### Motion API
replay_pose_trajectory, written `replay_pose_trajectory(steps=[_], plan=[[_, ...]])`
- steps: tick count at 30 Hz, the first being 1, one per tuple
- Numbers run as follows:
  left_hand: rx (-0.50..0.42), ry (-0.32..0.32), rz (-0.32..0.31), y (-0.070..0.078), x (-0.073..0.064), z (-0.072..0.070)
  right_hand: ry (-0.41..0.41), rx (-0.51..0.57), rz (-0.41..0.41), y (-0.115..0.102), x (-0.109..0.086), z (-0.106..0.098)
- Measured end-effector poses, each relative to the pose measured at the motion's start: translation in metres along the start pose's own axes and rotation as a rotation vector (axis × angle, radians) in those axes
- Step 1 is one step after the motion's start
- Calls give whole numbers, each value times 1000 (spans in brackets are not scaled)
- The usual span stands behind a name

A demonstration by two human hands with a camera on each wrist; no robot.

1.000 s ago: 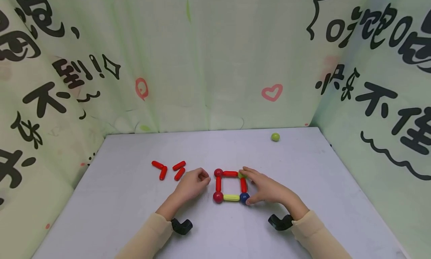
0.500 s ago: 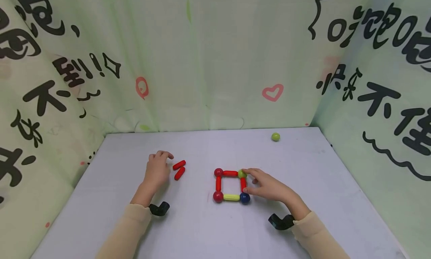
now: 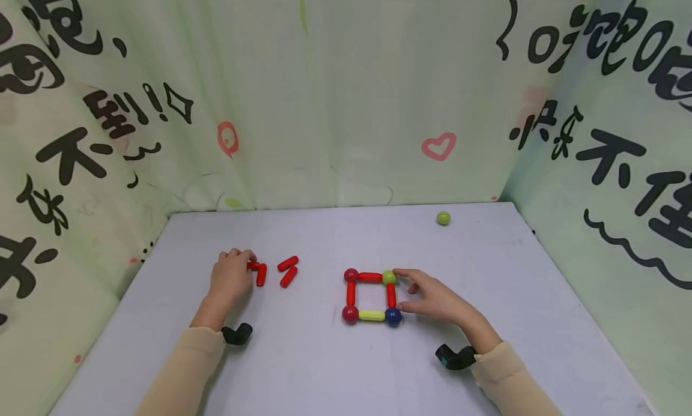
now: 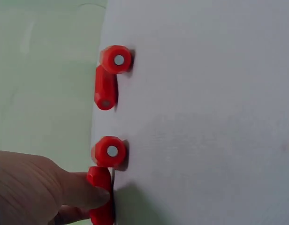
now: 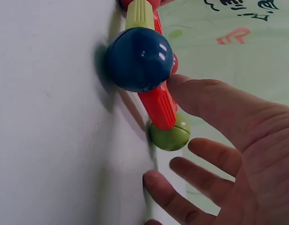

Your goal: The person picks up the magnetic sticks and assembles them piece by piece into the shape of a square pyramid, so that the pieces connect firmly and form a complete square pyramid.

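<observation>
In the head view, my left hand (image 3: 229, 279) is at the far-left red magnetic rod (image 3: 252, 265). The left wrist view shows the thumb on that red rod (image 4: 101, 197), with fingers behind it. Another red rod (image 3: 262, 275) lies against its end. A square of rods and balls lies flat at the centre: two dark red balls (image 3: 350, 314), a green ball (image 3: 389, 277), a blue ball (image 3: 393, 317), red rods (image 3: 370, 277) and one yellow-green rod (image 3: 372, 316). Beside its right side rests my right hand (image 3: 438, 297), thumb by the blue ball, index fingertip at the green ball.
Two loose red rods (image 3: 288, 270) lie between my left hand and the square. A single green ball (image 3: 443, 218) sits near the back edge of the white table (image 3: 324, 368). Printed curtains (image 3: 346, 104) enclose the back and sides.
My left hand has moved left from beside the square, past the loose rods, to the far-left red rod. My right hand stays by the square, its thumb slightly shifted from the blue ball.
</observation>
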State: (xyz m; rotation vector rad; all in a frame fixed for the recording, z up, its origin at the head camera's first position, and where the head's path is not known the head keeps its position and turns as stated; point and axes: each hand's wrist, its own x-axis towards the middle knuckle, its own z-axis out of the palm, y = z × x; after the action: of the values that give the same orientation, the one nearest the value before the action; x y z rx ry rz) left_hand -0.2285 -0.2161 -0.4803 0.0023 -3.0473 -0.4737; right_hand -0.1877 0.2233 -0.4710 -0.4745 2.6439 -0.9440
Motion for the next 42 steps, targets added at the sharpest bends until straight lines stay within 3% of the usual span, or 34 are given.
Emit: replay_pose_trajectory(steps=[3, 6, 10, 14, 21, 25, 33, 38, 42], plan=[[-52, 22, -29, 0, -1, 1, 2, 5, -2, 2, 1, 1], [-185, 55, -60, 6, 0, 1, -1, 13, 9, 3, 2, 2], [-406, 71, -81, 22, 1, 3, -3, 17, 19, 3, 3, 5], [-552, 44, -83, 40, 1, 10, 1, 15, 9, 2, 4, 7], [-621, 30, 2, 71, -1, 29, -16, 23, 11, -2, 5, 12], [-647, -5, 15, 93, -4, 35, -24, 31, 25, -4, 6, 14], [-714, -92, 53, 140, -6, 36, -21, 30, 33, -7, 9, 17], [-728, -176, 123, 169, -6, 37, -24, 5, 60, -8, 10, 16], [-742, -205, 172, 184, -6, 41, -37, -10, 56, -9, 10, 17]])
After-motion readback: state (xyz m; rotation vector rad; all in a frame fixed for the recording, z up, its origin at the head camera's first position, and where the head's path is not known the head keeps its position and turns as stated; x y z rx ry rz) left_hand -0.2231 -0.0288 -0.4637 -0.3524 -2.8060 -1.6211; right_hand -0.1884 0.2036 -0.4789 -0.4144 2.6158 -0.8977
